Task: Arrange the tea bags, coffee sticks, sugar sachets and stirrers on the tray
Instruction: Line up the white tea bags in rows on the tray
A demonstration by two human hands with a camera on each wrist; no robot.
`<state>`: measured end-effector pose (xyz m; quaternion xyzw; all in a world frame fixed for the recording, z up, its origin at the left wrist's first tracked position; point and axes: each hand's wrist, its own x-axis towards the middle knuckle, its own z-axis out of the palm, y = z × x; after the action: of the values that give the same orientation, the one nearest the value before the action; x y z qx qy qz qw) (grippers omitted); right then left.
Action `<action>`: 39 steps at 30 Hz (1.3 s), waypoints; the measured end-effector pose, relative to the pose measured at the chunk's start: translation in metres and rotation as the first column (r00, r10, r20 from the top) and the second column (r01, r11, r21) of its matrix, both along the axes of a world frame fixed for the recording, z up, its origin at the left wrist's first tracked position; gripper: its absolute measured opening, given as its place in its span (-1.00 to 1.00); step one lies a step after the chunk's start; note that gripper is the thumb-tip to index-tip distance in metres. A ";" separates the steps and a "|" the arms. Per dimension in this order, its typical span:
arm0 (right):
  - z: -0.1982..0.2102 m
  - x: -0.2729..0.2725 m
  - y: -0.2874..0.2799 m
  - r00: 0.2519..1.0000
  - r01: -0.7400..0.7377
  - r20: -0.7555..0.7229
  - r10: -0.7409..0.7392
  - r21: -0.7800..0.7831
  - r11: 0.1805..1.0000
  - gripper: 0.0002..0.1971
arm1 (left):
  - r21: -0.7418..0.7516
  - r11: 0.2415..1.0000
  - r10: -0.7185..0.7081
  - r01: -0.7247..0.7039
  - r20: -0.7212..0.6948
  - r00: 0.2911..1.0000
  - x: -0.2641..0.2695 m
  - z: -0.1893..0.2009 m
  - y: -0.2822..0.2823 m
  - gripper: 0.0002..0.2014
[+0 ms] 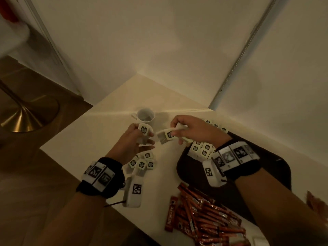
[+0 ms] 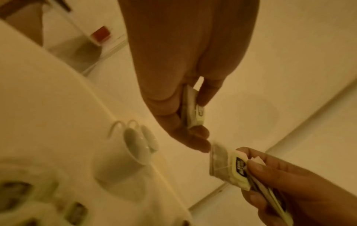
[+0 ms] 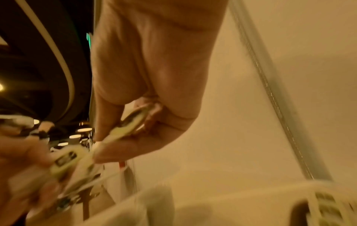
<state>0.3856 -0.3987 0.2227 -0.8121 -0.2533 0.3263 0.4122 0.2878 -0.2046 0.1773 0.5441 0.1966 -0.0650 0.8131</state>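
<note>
My left hand [image 1: 136, 139] holds a small stack of tea bags [image 1: 144, 129] above the white table; in the left wrist view that hand [image 2: 185, 116] pinches them [image 2: 193, 111] between thumb and fingers. My right hand [image 1: 188, 129] pinches several more tea bags [image 1: 166, 136], fanned out toward the left hand; these tea bags [image 2: 230, 166] show in the left wrist view too. A black tray [image 1: 276, 164] lies at the right with a cluster of tea bags [image 1: 201, 150] on its near-left corner. Loose tea bags [image 1: 142, 162] lie on the table below my left hand. Red coffee sticks [image 1: 204, 217] are piled at the front.
A white mug [image 1: 145, 116] stands on the table [image 1: 99, 132] behind my hands, with something dark inside. The table fits into a wall corner. A brass stand base [image 1: 30, 116] sits on the wooden floor at the left.
</note>
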 end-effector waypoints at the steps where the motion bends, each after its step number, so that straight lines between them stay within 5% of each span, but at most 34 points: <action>1: 0.015 0.002 -0.003 0.999 -0.039 0.007 0.039 -0.011 0.999 -0.91 | -0.084 0.996 -0.032 0.030 -0.028 0.999 0.005 0.006 -0.006 -0.78; 6: 0.053 0.010 -0.009 0.979 -0.191 0.053 0.198 -0.104 0.976 -0.81 | -0.219 0.891 -0.404 0.396 0.010 0.915 0.024 0.034 -0.043 -0.29; 9: 0.060 0.015 -0.016 0.981 -0.099 0.153 0.116 -0.111 0.989 -0.69 | -0.210 0.847 -0.483 0.489 0.083 0.872 0.029 0.043 -0.057 -0.37; 16: 0.086 0.021 -0.039 0.943 -0.087 0.306 0.132 -0.157 0.984 -0.78 | -0.273 0.916 -0.273 0.295 0.118 0.955 0.042 0.041 -0.075 -0.65; 22: 0.104 0.022 -0.047 0.921 0.045 0.388 -0.010 -0.083 0.996 -0.77 | -0.235 0.957 -0.125 0.170 0.192 0.973 0.048 0.044 -0.090 -0.84; 26: 0.109 0.020 -0.046 0.851 0.126 0.513 -0.113 0.011 0.992 -0.92 | -0.295 0.947 -0.064 0.127 0.216 0.974 0.050 0.048 -0.097 -0.88; 34: 0.117 0.015 -0.042 0.732 0.152 0.658 -0.178 0.097 0.984 -0.81 | -0.523 0.849 0.062 0.076 0.241 0.968 0.056 0.060 -0.106 -0.76; 39: 0.116 0.018 -0.043 0.639 0.176 0.761 -0.114 0.000 0.984 -0.67 | -0.527 0.846 0.077 0.076 0.262 0.962 0.056 0.061 -0.109 -0.77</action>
<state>0.4040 -0.4414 0.3384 -0.9062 -0.3240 -0.0677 0.2632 0.3436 -0.3141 0.2381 0.3008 0.0570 -0.0412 0.9511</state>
